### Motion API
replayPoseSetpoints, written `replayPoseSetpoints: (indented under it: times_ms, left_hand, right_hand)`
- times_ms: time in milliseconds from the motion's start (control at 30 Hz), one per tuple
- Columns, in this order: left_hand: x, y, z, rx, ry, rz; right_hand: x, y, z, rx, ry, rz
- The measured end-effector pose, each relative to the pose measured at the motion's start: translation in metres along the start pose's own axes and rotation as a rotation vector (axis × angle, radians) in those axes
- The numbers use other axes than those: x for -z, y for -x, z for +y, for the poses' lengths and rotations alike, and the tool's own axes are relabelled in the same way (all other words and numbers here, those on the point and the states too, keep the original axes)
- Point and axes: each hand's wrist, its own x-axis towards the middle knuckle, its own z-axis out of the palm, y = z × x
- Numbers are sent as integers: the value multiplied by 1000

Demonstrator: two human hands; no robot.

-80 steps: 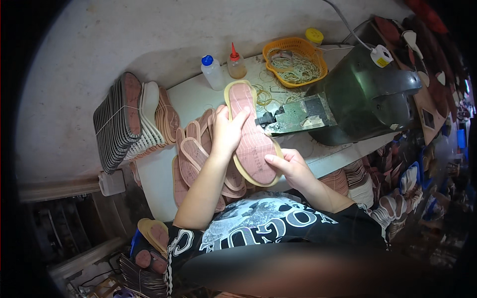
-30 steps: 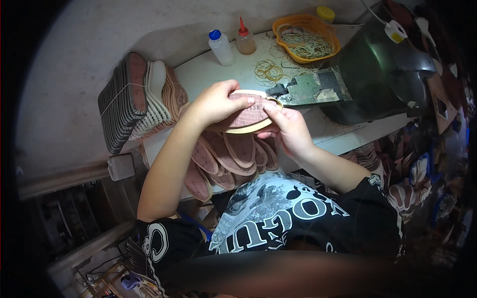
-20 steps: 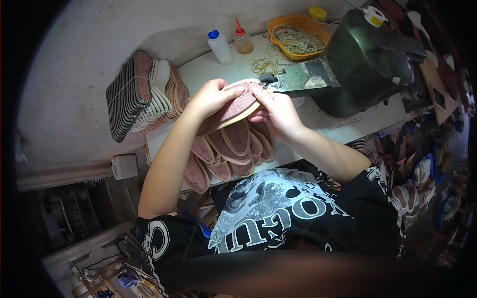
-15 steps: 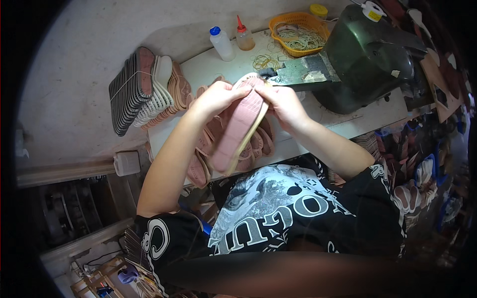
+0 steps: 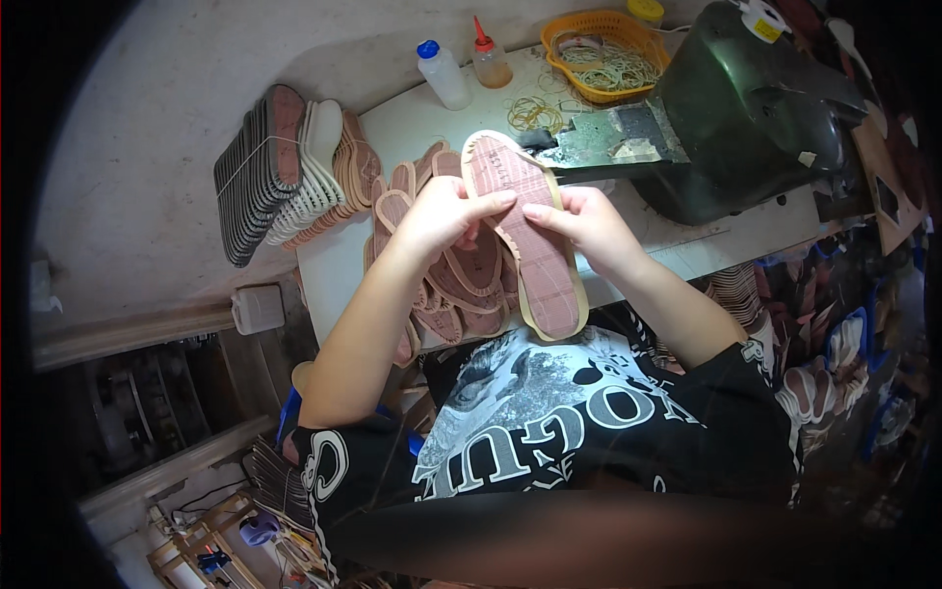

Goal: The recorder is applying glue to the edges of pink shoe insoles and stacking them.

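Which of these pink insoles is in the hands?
The cream-rimmed insole between the left hand and right hand, both thumbs on its pink face. The loose insoles lie heaped on the white table, to its left.

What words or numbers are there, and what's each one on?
Black shirt: big pale letters across the front, which I won't copy out.
Held insole: dark marks near its upper end, too small to read.
Piled insoles: dark marks, too small to read.
Yellow label on white fitting: too small to read.

Insole | pink, lined face up | cream rim | held, far end angled left
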Motion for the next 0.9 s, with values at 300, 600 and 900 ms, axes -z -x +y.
replayPoseSetpoints:
  times_ms: [300, 600, 900]
  left_hand:
    - [-2, -9, -3, -63, 92, 180]
    - [13, -25, 4, -70, 146, 233]
    - [48, -76, 24, 71, 82, 117]
  right_hand:
    - [9, 10, -7, -179, -95, -125]
    - [-15, 64, 13, -309, -259, -139]
    - [-45, 23, -12, -241, -497, 111]
